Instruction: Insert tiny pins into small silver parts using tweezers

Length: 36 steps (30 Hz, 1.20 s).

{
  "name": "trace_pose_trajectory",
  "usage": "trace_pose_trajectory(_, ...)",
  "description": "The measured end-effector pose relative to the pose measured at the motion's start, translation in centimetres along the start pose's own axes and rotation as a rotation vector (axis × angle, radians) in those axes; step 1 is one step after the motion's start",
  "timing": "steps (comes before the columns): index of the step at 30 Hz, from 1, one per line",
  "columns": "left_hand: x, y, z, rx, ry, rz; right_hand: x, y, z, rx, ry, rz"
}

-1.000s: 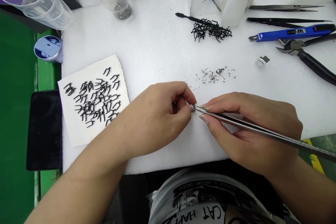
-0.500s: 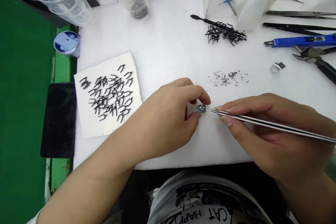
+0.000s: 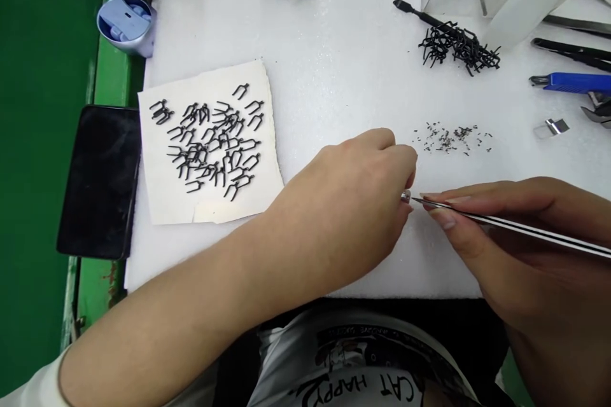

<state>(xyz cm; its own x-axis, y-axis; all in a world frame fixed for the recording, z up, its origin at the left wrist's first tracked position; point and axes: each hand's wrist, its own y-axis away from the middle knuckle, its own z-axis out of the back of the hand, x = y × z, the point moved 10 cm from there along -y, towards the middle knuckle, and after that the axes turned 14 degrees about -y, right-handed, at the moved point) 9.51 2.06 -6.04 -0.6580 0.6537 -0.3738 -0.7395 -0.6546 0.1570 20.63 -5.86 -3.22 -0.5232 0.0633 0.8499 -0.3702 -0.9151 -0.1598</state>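
My left hand [image 3: 353, 197] is closed to a narrow pinch on a small, shiny silver metal piece [image 3: 405, 195] over the white counter [image 3: 334, 76]; my fingers hide most of it, so I can't make out its full shape. I judge it light, stiff and slippery, best gripped by its sides. That hand arches knuckles-up, forearm slanting in from near left. My right hand [image 3: 529, 261] holds slim silver metal tweezers [image 3: 515, 227] pen-fashion, points just beside the piece. Beyond, on the far side, tiny dark metallic bits [image 3: 456, 138] lie scattered.
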Motion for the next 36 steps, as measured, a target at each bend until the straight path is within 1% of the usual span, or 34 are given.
trace_pose_trajectory(1, 0.0, 0.0, 0.0, 0.003, 0.001, 0.004, 0.3, 0.0, -0.2, 0.033, 0.001, 0.037)
trace_pose_trajectory(4, 0.1, -0.1, -0.1, 0.013, 0.001, 0.012, -1.7, 0.1, 0.9, -0.056, -0.006, -0.143)
trace_pose_trajectory(5, 0.1, -0.1, 0.0, 0.012, -0.001, 0.009, -1.3, -0.1, 0.9, -0.046, 0.008, -0.089)
trace_pose_trajectory(6, 0.0, -0.1, 0.0, 0.01, -0.003, 0.005, -0.3, -0.3, 0.4, 0.007, 0.019, 0.031)
trace_pose_trajectory(9, 0.0, 0.0, 0.1, 0.005, -0.002, -0.002, 0.7, -0.5, -0.1, 0.071, 0.027, 0.191)
trace_pose_trajectory(11, 0.1, 0.1, 0.1, 0.011, 0.003, 0.008, 0.6, -0.6, -0.1, 0.078, 0.014, 0.211)
trace_pose_trajectory(16, 0.1, 0.1, 0.0, 0.021, 0.008, 0.014, 0.4, -0.7, -0.1, 0.078, 0.013, 0.186)
trace_pose_trajectory(23, 0.1, 0.0, -0.2, 0.026, 0.011, 0.016, 0.8, -0.7, -0.2, 0.101, 0.036, 0.227)
trace_pose_trajectory(32, 0.0, 0.2, -0.1, 0.025, 0.016, 0.012, 0.6, -0.7, -0.3, 0.1, 0.025, 0.215)
trace_pose_trajectory(36, 0.1, 0.1, 0.0, 0.026, 0.018, 0.019, 0.8, -0.7, -0.4, 0.101, 0.023, 0.245)
